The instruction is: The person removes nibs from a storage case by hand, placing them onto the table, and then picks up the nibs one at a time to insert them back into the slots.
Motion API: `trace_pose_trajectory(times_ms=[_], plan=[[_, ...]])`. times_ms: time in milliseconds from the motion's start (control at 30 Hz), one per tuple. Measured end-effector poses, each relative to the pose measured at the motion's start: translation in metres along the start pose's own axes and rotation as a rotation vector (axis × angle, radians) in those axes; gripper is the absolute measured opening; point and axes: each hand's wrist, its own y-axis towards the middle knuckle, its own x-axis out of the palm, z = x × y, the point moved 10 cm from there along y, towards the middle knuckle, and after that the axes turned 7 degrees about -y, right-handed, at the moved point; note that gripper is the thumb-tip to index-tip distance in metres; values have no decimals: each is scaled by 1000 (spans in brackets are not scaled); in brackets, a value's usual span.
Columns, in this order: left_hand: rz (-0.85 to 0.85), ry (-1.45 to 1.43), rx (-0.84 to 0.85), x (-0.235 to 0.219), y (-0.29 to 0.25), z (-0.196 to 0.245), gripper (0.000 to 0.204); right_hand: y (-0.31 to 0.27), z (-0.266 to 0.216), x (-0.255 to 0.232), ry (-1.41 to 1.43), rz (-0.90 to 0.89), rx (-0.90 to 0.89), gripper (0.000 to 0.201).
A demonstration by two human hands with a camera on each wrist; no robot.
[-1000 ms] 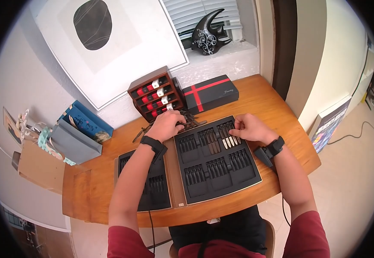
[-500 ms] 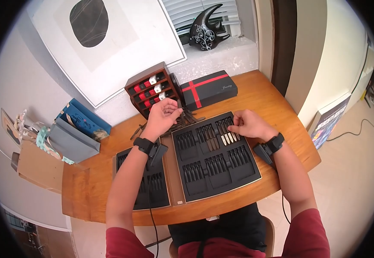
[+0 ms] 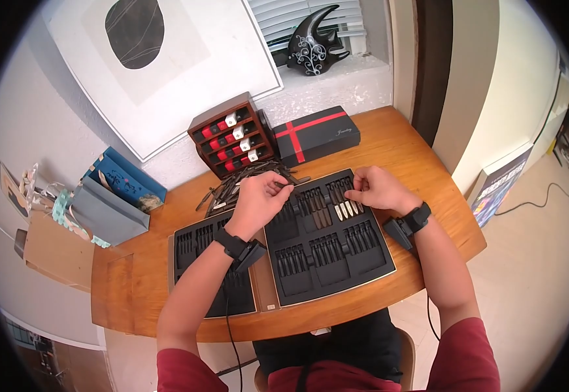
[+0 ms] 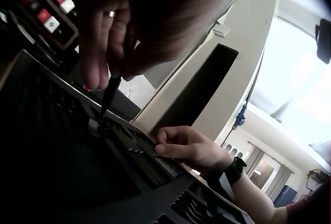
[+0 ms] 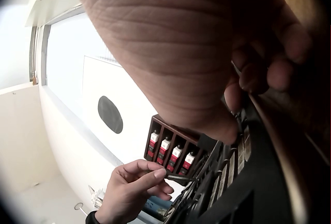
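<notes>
A cutlery case [image 3: 268, 277] with black slotted trays lies spread on the wooden table. In its right tray, shiny cutlery pieces [image 3: 347, 211] and brownish ones [image 3: 321, 217] sit in the back slots, among black slot dividers. My left hand [image 3: 258, 202] pinches a slim dark piece of cutlery [image 5: 178, 177] between thumb and forefinger, its lower end close over the back slots in the left wrist view. My right hand [image 3: 381, 189] is at the tray's back right corner, thumb over the shiny pieces and fingers bent; I cannot tell whether it grips anything.
Loose dark cutlery [image 3: 217, 195] is heaped behind the case. Beyond it stand a wooden rack [image 3: 202, 121] of red, black and white pieces and a black box with red ribbon [image 3: 317, 134]. Paper bags [image 3: 111, 209] stand at the left. A cable [image 3: 233, 340] hangs below my left wrist.
My left hand moves from the heap behind the case forward and right to over the right tray, with a dark piece of cutlery. My right hand stays at the same corner.
</notes>
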Motion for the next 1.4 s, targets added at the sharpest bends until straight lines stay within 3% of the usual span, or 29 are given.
trace_pose_trajectory(times_ms=[200,267,367,500,733,1033,1233,1400], plan=[[8,235,167,3,-16,39,22,0,0,0,0,7,5,33],[-63,405,434,18,-26,62,23,-1,-1,0,-3,9,5,33],[-194,572,561,41,-39,71,20,-1,-2,-1,-12,6,13,33],[-311,704,530,62,-53,64,23,0,0,0,-28,3,15,32],[-271,672,516,60,-64,65,27,-1,-1,-1,-38,16,6,32],[-413,776,512,60,-87,55,50,1,2,0,-43,31,-18,31],[-557,726,524,55,-80,52,54,-1,0,0,-44,-17,45,31],[-721,507,489,51,-77,42,50,-1,-1,0,-37,-22,49,32]])
